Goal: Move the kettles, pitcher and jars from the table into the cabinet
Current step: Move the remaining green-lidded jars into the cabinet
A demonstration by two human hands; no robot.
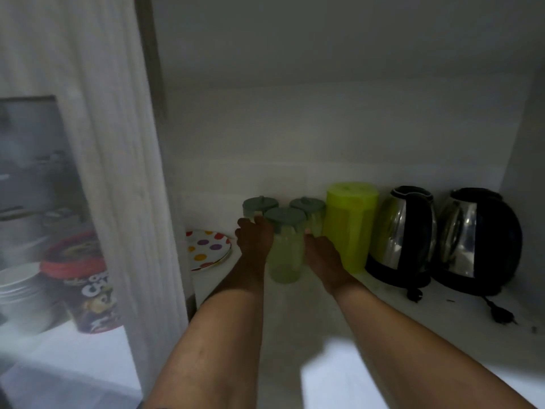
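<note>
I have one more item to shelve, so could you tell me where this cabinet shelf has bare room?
The front of the shelf is bare, between the forearms and ahead of the two kettles and their plugs. The back row is crowded: three jars, pitcher and kettles stand close together, with a dotted plate on the left.

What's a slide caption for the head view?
Both hands set a jar beside the pitcher and kettles.

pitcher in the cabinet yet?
Yes, the lime-green pitcher stands on the cabinet shelf, between the jars and the two kettles.
</note>
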